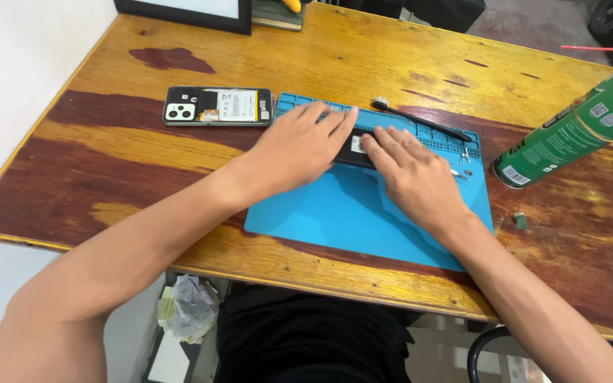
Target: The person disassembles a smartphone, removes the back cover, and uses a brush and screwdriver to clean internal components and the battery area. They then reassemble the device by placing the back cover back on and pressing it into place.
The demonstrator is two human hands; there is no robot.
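The wooden table (335,64) filled the view, its near edge running across in front of the person and its left side against a white wall. On it lay the blue work mat (349,213), whose near half sat bare while its far rim carried a row of small moulded compartments (434,138) (what lay in them was too small to tell). A green spray can (576,128) lay tilted at the right, well apart from the mat, with open wood between them. An opened phone (218,106), back off and its insides showing, rested just beside the mat's far left corner.

And there were both hands on the mat! The left hand (299,145) lay flat, fingers spread and released, pressing down over a dark flat part (355,150) at the mat's far middle. The right hand (413,174) met it from the other side, fingertips extended onto the same part, neither hand clenched round it. A thin black brush (420,120) lay across the far rim, a few tiny screws (462,170) near the right edge, and a small grey block (520,221) on bare wood.
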